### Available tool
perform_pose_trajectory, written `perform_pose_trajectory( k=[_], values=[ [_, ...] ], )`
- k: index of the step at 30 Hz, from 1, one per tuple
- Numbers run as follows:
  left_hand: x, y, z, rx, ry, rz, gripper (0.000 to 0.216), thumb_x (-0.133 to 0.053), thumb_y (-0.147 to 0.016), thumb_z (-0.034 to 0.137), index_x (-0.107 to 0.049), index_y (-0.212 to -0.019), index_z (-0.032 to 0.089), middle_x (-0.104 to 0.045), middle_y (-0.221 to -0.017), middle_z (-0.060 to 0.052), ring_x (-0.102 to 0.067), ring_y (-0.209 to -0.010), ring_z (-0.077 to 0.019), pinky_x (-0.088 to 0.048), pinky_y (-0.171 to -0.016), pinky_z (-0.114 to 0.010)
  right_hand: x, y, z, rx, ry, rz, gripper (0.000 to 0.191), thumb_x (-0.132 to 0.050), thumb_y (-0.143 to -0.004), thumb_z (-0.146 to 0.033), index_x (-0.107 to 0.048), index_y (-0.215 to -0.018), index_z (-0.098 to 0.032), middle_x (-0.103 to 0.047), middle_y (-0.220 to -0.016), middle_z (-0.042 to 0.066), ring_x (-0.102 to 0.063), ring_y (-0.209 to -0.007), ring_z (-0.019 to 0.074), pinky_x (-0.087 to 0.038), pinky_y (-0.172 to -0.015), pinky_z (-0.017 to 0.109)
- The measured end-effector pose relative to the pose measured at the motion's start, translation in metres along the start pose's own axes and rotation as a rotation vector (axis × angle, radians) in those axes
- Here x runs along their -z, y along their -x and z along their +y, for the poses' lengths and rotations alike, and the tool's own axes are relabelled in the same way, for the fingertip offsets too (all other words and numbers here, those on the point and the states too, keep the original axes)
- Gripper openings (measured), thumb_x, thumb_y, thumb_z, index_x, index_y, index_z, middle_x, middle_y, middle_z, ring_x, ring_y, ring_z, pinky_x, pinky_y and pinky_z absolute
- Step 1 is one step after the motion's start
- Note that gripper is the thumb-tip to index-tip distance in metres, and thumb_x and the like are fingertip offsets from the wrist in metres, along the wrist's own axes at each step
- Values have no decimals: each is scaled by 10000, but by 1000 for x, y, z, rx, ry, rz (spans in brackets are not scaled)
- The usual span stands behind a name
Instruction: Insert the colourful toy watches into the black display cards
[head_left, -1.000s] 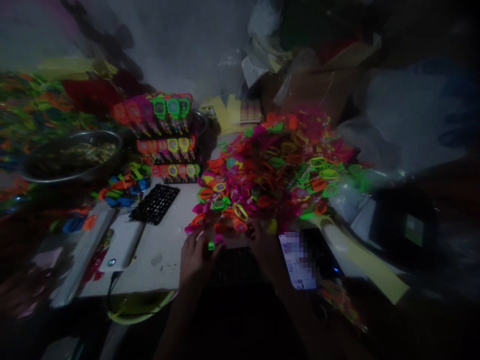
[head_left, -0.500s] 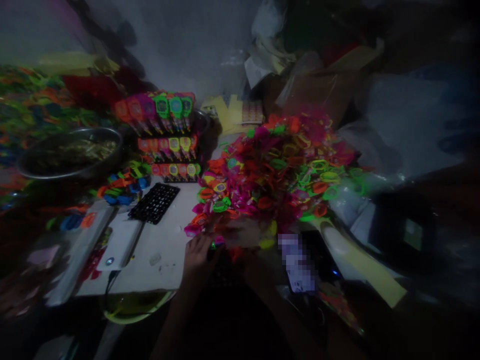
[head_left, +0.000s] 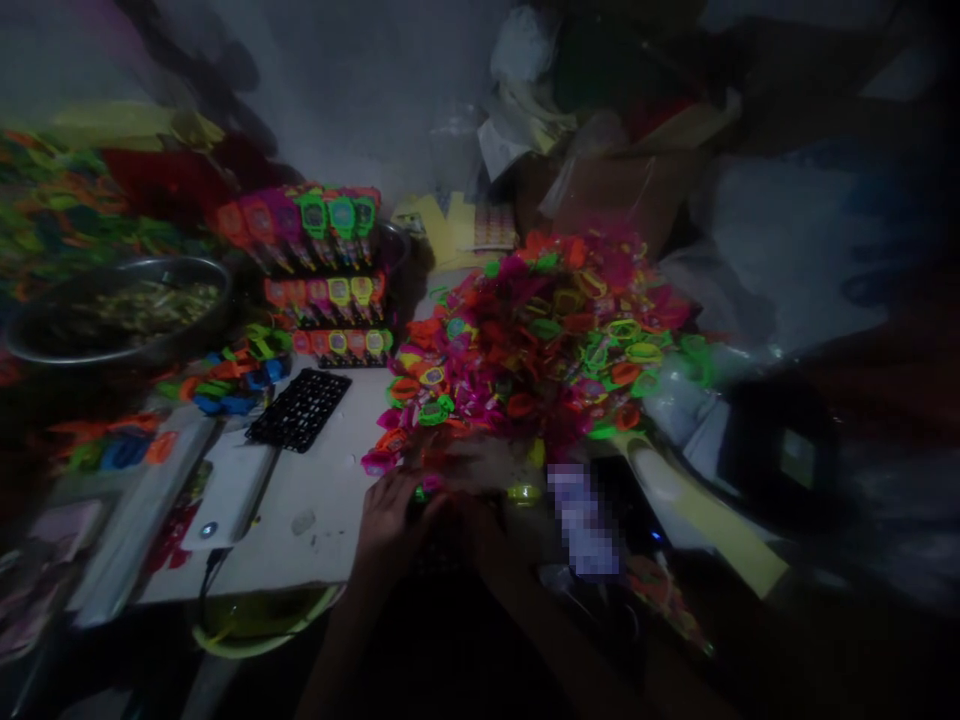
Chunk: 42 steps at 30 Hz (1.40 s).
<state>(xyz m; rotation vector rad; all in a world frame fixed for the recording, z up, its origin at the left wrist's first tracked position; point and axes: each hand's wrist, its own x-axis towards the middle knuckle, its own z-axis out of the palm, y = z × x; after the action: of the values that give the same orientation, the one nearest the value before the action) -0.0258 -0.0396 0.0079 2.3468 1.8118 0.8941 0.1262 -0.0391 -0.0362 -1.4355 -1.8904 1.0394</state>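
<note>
Low in the middle, a black perforated tray lies in deep shadow between my two hands. My left hand is curled round its left side, with the thumb toward a small green and pink toy watch at the far end. My right hand is bent over the tray's right side with its fingers closed near the left thumb; what they hold is hidden in the dark. A yellow toy watch lies just right of it. Beyond both hands spreads a big heap of colourful toy watches.
At left stand racks of toy watches, another black tray, a white power bank with a cable and a metal bowl of small parts. At right lie a phone, a dark device and a yellow strip.
The orange piece seen by my right fingers is now hidden, and that hand has shifted slightly left toward my left thumb. The view has turned a little; my left hand stays at the tray.
</note>
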Motion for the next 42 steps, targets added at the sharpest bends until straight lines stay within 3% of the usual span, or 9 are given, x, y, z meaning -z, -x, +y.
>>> perform_pose_trajectory(
  k=[3,6,11,15,21,28,32,36,42],
  values=[
    [1,0,-2,-28,-33,16,344,-568,-849,466,-615,-1093,228,-682,-1100,-79,-584,-1049,-266,-445,-860,-394,2,6,0,21,-30,2,210,-462,-865,-113,-640,-948,-187,-690,-900,38,-658,-825,153,-512,-766,265],
    [0,0,-3,-44,-17,21,329,-564,-855,453,-598,-1095,231,-686,-1082,-69,-592,-1025,-254,-447,-829,-372,16,24,8,138,9,74,328,-466,-869,-128,-582,-1165,-209,-654,-1128,61,-622,-1040,166,-501,-900,313],
    [-5,1,-1,-48,-89,88,316,-558,-859,443,-595,-1086,226,-687,-1070,-78,-588,-1035,-269,-427,-842,-381,58,83,53,169,425,400,457,-448,-915,-208,-440,-1370,-251,-448,-1423,90,-357,-1360,239,-386,-1073,475],
    [-7,2,3,-106,-140,172,391,-616,-813,468,-597,-1103,206,-687,-1083,-98,-591,-1057,-287,-386,-977,-451,85,119,87,129,677,499,477,-500,-910,-262,-433,-1381,-292,-248,-1544,68,-223,-1420,292,-363,-1075,538],
    [4,-1,9,-148,-144,149,497,-653,-794,407,-536,-1235,210,-644,-1183,-116,-558,-1163,-285,-300,-1091,-509,90,131,100,102,753,462,459,-481,-926,-288,-437,-1382,-281,-289,-1528,92,-228,-1419,304,-307,-1093,586],
    [14,18,12,-73,20,248,543,-698,-757,302,-492,-1257,249,-620,-1163,-106,-600,-1069,-270,-491,-912,-448,90,131,88,61,519,591,442,-461,-930,-280,-425,-1370,-255,-419,-1434,118,-375,-1350,271,-390,-1055,537],
    [6,35,8,83,13,266,674,-669,-778,335,-388,-1384,249,-504,-1337,-169,-536,-1163,-345,-468,-919,-536,51,102,58,135,291,456,378,-473,-913,-242,-499,-1290,-234,-622,-1199,92,-576,-1144,202,-509,-953,373],
    [0,32,11,-10,-75,190,749,-644,-806,294,-271,-1455,327,-297,-1514,-147,-351,-1344,-386,-396,-998,-577,11,50,20,131,157,232,418,-527,-871,-207,-502,-1286,-159,-601,-1245,113,-563,-1159,199,-478,-987,339],
    [-3,24,11,-103,-145,106,648,-549,-872,300,-274,-1458,326,-449,-1425,-132,-364,-1347,-348,-268,-1080,-610,5,3,-6,50,258,-53,271,-531,-863,-158,-593,-1125,-183,-655,-1093,76,-621,-990,198,-512,-820,293]
  ],
)
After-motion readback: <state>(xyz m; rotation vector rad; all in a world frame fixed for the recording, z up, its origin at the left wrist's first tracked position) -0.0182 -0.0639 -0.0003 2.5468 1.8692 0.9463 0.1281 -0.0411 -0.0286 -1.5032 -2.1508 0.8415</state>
